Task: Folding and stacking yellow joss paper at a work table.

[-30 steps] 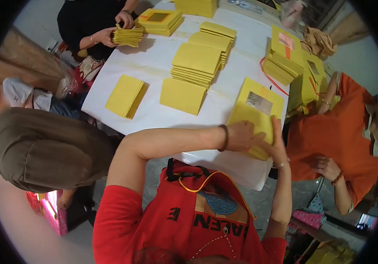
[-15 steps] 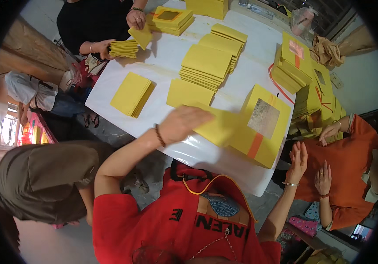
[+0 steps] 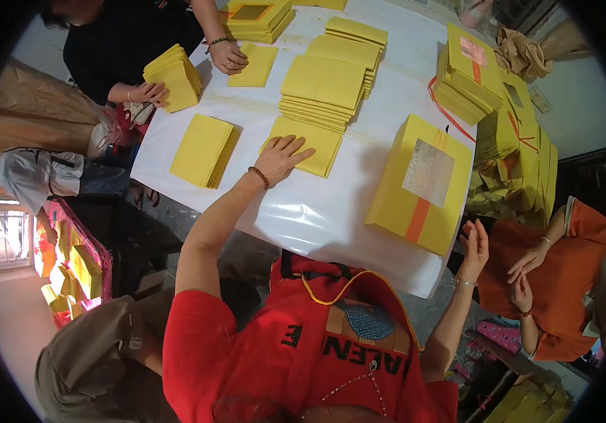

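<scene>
Okay, left hand (image 3: 280, 161) lay splayed flat on the low yellow stack (image 3: 324, 146), left of the patched bundle's (image 3: 421, 185) far half. Stack's long axis ran crosswise; the bundle's ran near-to-far, far end leaning right. Right hand (image 3: 474, 250) was open and upright just beside the bundle's near right corner; couldn't tell if it touched. Hands were well apart, neither clamped on anything: left nearer the stack, right nearer the bundle. Count: two own hands, one low stack, one bundle between them; three stepped stacks (image 3: 331, 75) far-left of the bundle, one small stack (image 3: 203, 150) farther left of it, at least three other patched tops (image 3: 472, 55) beyond it. Pieces per stack: couldn't tell.
</scene>
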Motion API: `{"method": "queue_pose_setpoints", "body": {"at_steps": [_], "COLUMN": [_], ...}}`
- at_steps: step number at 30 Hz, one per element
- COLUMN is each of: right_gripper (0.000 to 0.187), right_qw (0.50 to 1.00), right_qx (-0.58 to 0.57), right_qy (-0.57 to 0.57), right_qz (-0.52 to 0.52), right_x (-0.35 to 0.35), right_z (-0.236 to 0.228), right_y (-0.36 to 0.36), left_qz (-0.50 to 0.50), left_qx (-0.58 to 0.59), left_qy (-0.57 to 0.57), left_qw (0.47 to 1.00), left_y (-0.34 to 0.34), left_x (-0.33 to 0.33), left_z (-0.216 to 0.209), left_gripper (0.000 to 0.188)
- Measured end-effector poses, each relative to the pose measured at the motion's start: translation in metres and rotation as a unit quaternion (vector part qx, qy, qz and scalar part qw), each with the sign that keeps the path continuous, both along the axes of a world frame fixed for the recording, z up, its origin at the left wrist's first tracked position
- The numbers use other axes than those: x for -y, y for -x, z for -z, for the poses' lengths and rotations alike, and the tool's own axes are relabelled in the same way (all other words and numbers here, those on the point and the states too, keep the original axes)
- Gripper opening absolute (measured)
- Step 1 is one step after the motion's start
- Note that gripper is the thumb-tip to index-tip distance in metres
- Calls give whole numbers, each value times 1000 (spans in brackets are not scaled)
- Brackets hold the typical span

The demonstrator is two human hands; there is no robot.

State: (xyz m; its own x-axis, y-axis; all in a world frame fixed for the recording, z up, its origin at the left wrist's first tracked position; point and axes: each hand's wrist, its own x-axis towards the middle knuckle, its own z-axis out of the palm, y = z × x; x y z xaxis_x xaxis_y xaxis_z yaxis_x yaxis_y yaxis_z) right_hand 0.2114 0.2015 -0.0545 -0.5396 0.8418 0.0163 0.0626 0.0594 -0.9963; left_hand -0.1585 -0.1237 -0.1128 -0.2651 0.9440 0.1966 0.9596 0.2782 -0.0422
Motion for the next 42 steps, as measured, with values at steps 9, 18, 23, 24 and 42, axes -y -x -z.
{"method": "queue_pose_setpoints", "body": {"at_steps": [9,18,23,24,42], "right_gripper": [30,58,61,59,81], "right_qw": [998,882,980,982,966], "right_qx": [21,0,117,145,-131], "right_qy": [-34,52,-15,-1,123], "right_qz": [57,-469,-163,-121,-187], "right_x": [9,200,210,211,196], "right_z": [-1,-70,73,76,91], "right_y": [4,139,233,244,239], "left_qz": [-17,-308,-428,-443,-83], "left_qx": [35,218,305,317,746], "left_qy": [49,-66,-14,-33,-307], "left_qw": [998,924,850,838,585], "left_y": [-2,-6,-3,-4,-5], "left_x": [-4,-9,-24,-22,44], "left_z": [5,-18,-2,-2,7], "left_gripper": [52,72,94,98,33]}}
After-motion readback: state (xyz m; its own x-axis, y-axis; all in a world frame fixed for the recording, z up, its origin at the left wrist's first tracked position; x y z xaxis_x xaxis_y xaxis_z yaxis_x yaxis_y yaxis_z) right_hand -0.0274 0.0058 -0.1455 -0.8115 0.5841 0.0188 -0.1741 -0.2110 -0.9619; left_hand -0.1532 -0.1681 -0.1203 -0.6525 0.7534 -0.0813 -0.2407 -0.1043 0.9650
